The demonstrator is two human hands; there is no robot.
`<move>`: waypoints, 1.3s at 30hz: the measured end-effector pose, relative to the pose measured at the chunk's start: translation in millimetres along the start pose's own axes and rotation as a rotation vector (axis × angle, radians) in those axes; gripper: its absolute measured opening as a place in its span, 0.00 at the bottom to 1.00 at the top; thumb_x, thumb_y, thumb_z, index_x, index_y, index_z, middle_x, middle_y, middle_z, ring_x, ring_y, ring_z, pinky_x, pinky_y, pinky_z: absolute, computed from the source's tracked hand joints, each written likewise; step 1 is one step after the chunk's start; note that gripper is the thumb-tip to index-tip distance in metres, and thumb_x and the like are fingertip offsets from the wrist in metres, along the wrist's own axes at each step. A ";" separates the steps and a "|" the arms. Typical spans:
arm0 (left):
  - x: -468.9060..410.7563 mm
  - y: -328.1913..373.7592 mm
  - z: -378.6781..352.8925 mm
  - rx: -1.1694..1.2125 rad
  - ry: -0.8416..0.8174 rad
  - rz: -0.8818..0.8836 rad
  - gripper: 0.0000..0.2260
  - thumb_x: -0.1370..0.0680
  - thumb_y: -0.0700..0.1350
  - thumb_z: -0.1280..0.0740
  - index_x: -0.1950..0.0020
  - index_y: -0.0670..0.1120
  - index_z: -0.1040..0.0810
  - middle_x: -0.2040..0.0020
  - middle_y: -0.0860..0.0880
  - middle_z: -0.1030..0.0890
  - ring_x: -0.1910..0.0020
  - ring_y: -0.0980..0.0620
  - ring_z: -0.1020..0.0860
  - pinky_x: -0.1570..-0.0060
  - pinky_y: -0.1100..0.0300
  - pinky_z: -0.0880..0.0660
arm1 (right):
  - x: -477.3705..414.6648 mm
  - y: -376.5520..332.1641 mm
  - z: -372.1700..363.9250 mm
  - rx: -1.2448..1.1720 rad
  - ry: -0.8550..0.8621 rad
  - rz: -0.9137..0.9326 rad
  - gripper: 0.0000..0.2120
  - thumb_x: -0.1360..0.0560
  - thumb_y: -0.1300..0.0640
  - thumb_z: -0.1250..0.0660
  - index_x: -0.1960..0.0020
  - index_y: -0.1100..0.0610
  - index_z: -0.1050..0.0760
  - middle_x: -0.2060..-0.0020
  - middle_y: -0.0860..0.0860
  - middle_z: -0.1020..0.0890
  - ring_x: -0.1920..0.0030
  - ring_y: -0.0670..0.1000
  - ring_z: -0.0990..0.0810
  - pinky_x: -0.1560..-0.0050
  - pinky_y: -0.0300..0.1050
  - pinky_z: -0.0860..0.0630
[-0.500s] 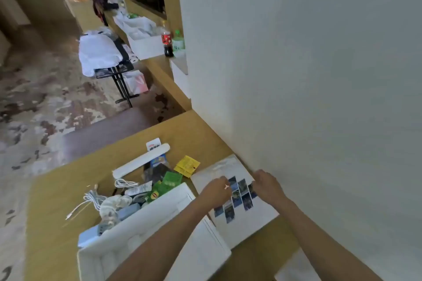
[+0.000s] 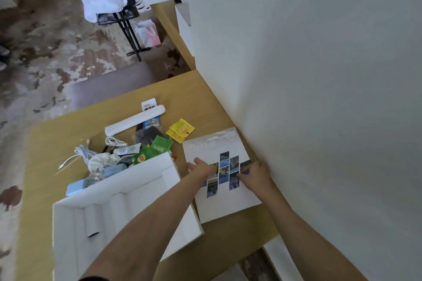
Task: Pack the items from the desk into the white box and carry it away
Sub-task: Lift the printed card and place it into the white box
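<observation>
My 2 hands lay open on the white book with photo tiles, flat on the surface by the wall: left hand at its left edge, right hand at its right. The white box sat just left.

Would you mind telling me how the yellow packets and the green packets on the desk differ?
The yellow packets lie out on bare desk, clear of the clutter; the green packets sit in the pile, against the white box. The yellow ones lie nearer the wall, the green ones nearer the cables. Both are small flat sachets, still unpacked.
</observation>
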State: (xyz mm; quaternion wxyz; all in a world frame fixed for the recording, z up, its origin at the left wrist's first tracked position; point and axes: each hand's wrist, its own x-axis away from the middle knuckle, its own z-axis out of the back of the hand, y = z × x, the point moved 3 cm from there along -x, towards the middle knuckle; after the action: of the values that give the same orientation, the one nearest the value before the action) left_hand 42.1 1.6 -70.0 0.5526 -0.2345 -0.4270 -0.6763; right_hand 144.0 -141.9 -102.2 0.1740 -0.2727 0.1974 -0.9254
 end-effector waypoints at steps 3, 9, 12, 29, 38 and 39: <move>0.6 1.6 -3.9 0.031 0.011 0.016 0.41 0.24 0.59 0.36 0.23 0.43 0.57 0.23 0.40 0.57 0.25 0.37 0.48 0.28 0.48 0.41 | -4.9 -9.7 9.3 -0.107 0.002 0.044 0.13 0.23 0.52 0.33 0.55 0.63 0.21 0.55 0.58 0.17 0.55 0.56 0.20 0.55 0.48 0.23; 6.5 10.2 6.9 0.016 0.055 -0.077 0.33 0.22 0.53 0.39 0.24 0.44 0.52 0.22 0.42 0.56 0.25 0.38 0.47 0.28 0.46 0.41 | 3.3 -32.0 31.8 -0.189 -0.050 0.250 0.04 0.19 0.55 0.39 0.51 0.54 0.29 0.59 0.48 0.22 0.56 0.50 0.22 0.62 0.40 0.25; 14.6 16.0 38.5 0.019 0.116 -0.290 0.35 0.23 0.51 0.36 0.23 0.45 0.53 0.22 0.44 0.57 0.24 0.39 0.49 0.27 0.43 0.42 | 21.0 -39.6 58.0 -0.220 -0.032 0.358 0.05 0.20 0.55 0.38 0.55 0.47 0.30 0.64 0.42 0.24 0.64 0.39 0.24 0.70 0.29 0.32; 78.0 4.6 275.5 0.513 0.078 -0.501 0.23 0.24 0.57 0.37 0.35 0.45 0.28 0.43 0.42 0.27 0.48 0.41 0.24 0.66 0.58 0.21 | 136.0 -157.5 194.6 -0.239 0.134 0.783 0.08 0.24 0.58 0.31 0.53 0.44 0.24 0.58 0.48 0.17 0.54 0.49 0.19 0.53 0.44 0.23; 69.8 -163.0 297.0 0.322 0.058 -0.129 0.28 0.24 0.57 0.36 0.32 0.39 0.30 0.32 0.39 0.29 0.40 0.38 0.26 0.39 0.45 0.28 | 159.7 -269.2 146.7 0.095 -0.114 1.032 0.10 0.23 0.58 0.32 0.56 0.42 0.23 0.63 0.40 0.19 0.59 0.44 0.21 0.59 0.41 0.24; 68.7 -184.4 293.3 0.309 0.040 -0.102 0.27 0.24 0.58 0.37 0.33 0.40 0.31 0.34 0.39 0.28 0.43 0.39 0.24 0.42 0.47 0.26 | 160.6 -281.9 138.3 0.145 -0.149 1.065 0.05 0.23 0.58 0.32 0.56 0.48 0.22 0.63 0.43 0.19 0.60 0.45 0.21 0.59 0.40 0.25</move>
State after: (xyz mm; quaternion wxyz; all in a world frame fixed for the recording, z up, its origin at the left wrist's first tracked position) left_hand -197.3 214.0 79.6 0.5554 -0.1112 -0.5260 -0.6345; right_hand 35.9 -5.4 204.6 0.6506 -0.1873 0.2311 -0.6987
